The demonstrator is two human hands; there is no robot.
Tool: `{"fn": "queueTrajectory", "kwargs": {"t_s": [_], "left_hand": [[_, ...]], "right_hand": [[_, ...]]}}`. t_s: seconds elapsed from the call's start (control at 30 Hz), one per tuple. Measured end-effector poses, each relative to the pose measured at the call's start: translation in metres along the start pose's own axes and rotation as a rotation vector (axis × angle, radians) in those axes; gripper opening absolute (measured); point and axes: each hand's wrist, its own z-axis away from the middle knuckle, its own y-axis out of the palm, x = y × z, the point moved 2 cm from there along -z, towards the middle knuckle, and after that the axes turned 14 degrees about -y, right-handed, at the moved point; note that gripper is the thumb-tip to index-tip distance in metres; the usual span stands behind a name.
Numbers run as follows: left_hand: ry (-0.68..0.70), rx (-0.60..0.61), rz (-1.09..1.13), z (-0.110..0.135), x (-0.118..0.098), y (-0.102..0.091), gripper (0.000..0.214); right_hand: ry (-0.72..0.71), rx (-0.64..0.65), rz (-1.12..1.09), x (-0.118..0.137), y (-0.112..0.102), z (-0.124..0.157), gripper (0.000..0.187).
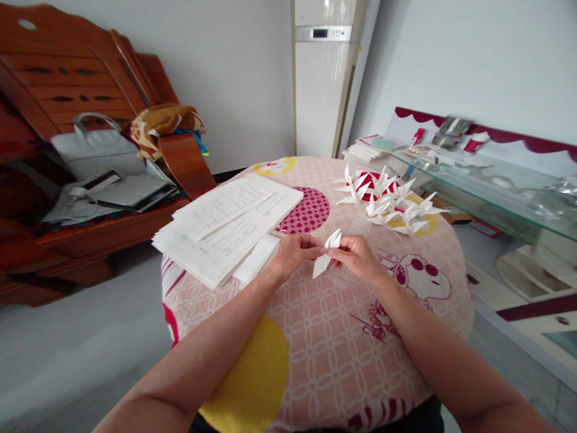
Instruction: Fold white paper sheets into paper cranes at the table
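Pinching a folded white paper piece (324, 258) between the left hand (293, 255) and the right hand (357, 257), with thumb and forefinger of each closed on opposite edges and the other fingers curled in loosely, none spread.

Held exactly where the two sets of fingertips meet, straight ahead of the body, over the middle of the round worktop (315, 361) and its patterned cloth. Lifted just clear of the cloth, or perhaps grazing it with the lower tip: impossible to tell from this angle.

Tilted along its length, running from a pointed upper tip beside the right hand's fingertips, away from the body, down to a lower tip below the left hand's fingertips, nearer the body. Equally near both hands, with neither closer; gripped by the left at the upper left edge and by the right at the right edge, a little lower.

Flanked on the left by a small white paper sheet (258, 260) just beside the left hand, touching a stack of printed sheets (225, 231) beyond. Well apart at the far right, a cluster of folded paper cranes (396, 207) near the worktop's edge.
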Motion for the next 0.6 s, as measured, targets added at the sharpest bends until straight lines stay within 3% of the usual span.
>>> {"fn": "queueTrajectory", "kwargs": {"t_s": [0.2,0.43,0.6], "left_hand": [[-0.027,-0.032,-0.099,-0.001,0.005,0.0,0.03],[-0.06,0.03,0.209,-0.001,0.002,0.001,0.03],[-0.037,0.032,0.231,-0.001,0.001,0.002,0.03]], "right_hand": [[0.036,0.023,-0.073,0.001,0.001,0.0,0.023],[0.099,0.063,-0.401,0.007,0.002,-0.002,0.032],[0.062,0.08,-0.443,0.01,0.003,-0.002,0.026]]}}
